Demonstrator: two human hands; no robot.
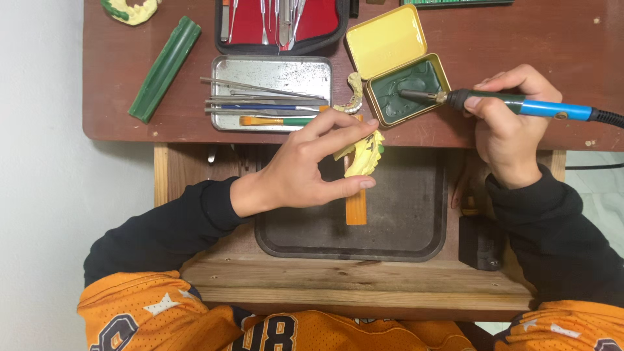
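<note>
My left hand (312, 166) pinches a small yellow dental cast (364, 156) between thumb and fingers, above a dark tray (403, 221). An orange flat stick (355, 207) lies under the cast on that tray. My right hand (504, 120) grips a blue-handled electric wax tool (520, 104) like a pen. Its metal tip rests in the green wax inside an open yellow tin (406, 88). A black cord runs off to the right from the tool.
A metal tray (273, 71) with several slim instruments and a brush sits left of the tin. A red-lined instrument case (286, 23) lies behind it. A green wax bar (164, 68) and another yellow cast (130, 10) lie at the far left. A black box (480, 242) stands near my right forearm.
</note>
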